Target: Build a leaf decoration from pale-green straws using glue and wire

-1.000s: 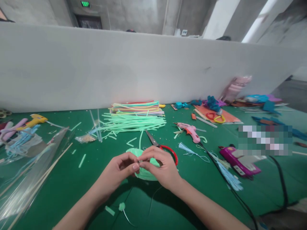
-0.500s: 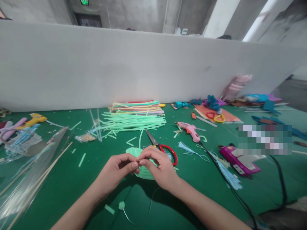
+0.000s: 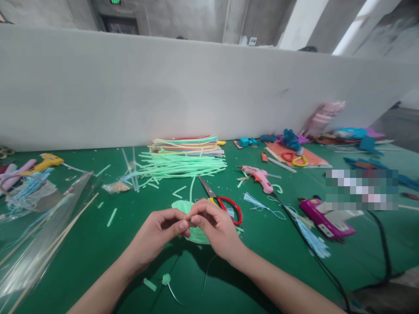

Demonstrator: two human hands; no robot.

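Note:
My left hand point(image 3: 153, 237) and my right hand point(image 3: 218, 229) meet fingertip to fingertip above the green table point(image 3: 81, 244). Both are closed in a pinch on a small thin piece I cannot make out. Right behind the fingers sits a round mint-green ribbed piece point(image 3: 193, 222), partly hidden by the hands. Red-handled scissors point(image 3: 224, 203) lie just beyond my right hand. A small green bit on a thin wire point(image 3: 167, 282) lies on the table below my left wrist.
A pile of mint-green strips point(image 3: 180, 165) and a stack of coloured strips point(image 3: 186, 145) lie further back. A pink glue gun point(image 3: 260, 178), a magenta glue gun point(image 3: 322, 220) with black cables and blue tassels point(image 3: 309, 237) are on the right. Clear plastic sheets point(image 3: 36, 235) and a yellow glue gun point(image 3: 44, 162) lie on the left.
The hands stay pinched together and have shifted only slightly; the fingers have worked a little on the small piece. Nothing else on the table has moved.

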